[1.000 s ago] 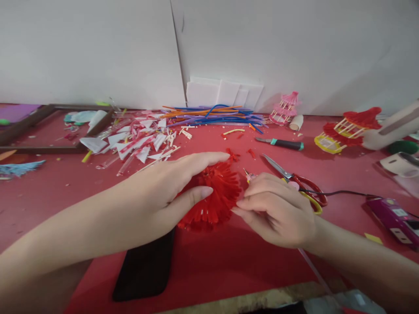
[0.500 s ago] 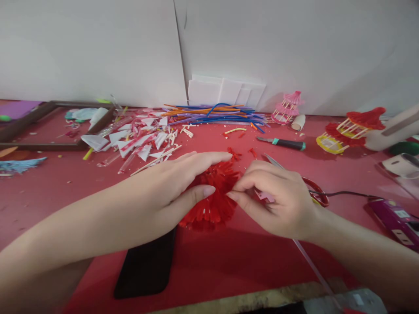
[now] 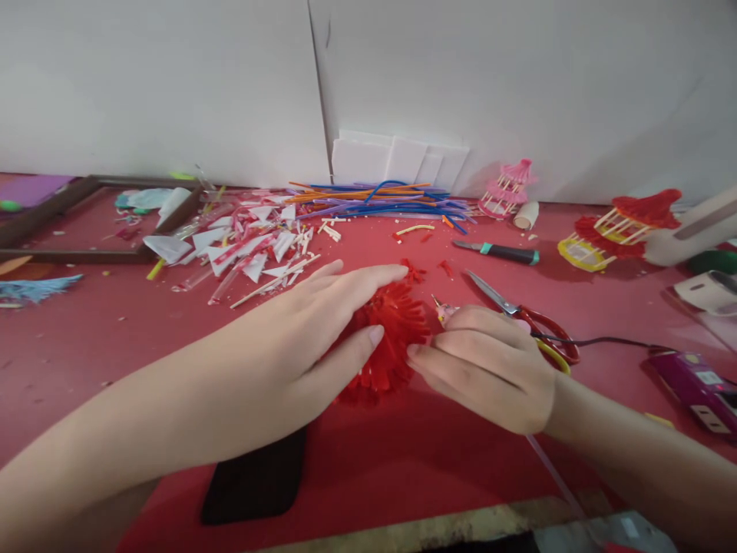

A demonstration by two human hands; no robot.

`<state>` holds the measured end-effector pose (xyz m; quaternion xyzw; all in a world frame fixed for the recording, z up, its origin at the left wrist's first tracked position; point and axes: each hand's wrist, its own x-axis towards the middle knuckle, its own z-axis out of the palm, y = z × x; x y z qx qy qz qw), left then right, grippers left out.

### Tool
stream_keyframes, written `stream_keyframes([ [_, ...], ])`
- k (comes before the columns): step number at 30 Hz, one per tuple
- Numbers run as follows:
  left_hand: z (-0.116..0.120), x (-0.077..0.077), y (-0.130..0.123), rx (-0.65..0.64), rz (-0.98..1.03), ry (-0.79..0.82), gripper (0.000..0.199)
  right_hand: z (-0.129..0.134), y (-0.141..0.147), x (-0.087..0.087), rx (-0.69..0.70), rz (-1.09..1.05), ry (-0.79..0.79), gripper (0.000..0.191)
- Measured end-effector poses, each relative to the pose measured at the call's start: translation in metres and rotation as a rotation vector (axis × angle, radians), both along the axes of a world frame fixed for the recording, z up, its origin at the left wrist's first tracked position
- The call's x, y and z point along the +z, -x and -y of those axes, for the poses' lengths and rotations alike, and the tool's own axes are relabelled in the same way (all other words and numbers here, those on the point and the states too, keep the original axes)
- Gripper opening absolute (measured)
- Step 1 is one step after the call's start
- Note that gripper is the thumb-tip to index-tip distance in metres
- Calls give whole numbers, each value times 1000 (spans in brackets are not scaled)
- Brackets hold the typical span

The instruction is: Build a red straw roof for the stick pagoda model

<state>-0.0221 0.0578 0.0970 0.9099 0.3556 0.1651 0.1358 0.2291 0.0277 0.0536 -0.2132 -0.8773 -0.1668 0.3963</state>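
Note:
My left hand (image 3: 314, 338) cups a bright red fringed piece (image 3: 387, 346) from the left, its thumb and bent fingers resting on it. Many thin petal-like strips spread outward from this piece. On the right, my right hand (image 3: 489, 361) has its fingers curled over a pink glue gun (image 3: 447, 313). Only the gun's tip pokes out beyond the knuckles; its body is hidden. A clear stick (image 3: 556, 476) shows below that hand. The lowest fingertip is close to the red fringe. Scissors (image 3: 512, 307) with red and yellow handles lie just behind the right hand.
A craft knife (image 3: 498, 253), pipe cleaners (image 3: 380, 201) and paper scraps (image 3: 230, 242) lie toward the wall. Small pink (image 3: 507, 192) and red-yellow (image 3: 622, 230) tiered models stand at right. A black phone-like slab (image 3: 253, 480) and a purple power strip (image 3: 691, 392) flank my arms.
My right hand has turned from a thumb-and-finger pinch beside the fringe to curled fingers slightly further right. The glue gun's tip and the scissors now show more. My left hand stays nearly in place.

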Motion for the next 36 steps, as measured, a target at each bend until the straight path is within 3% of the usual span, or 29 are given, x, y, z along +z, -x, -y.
stream_keyframes([
  [5,11,-6,-16,64,26,-111,43,-1,1,0,16,18,-16,6],
  [10,14,-9,-24,62,1,-184,44,-1,1,-2,59,24,-2,16],
  [15,11,-11,-24,66,2,-182,43,-2,1,-2,103,47,17,19],
  [28,12,-11,-23,54,-20,-177,43,-2,2,-8,37,9,4,5],
  [36,12,-10,-22,41,-42,-169,44,-5,5,-5,74,0,10,18],
])
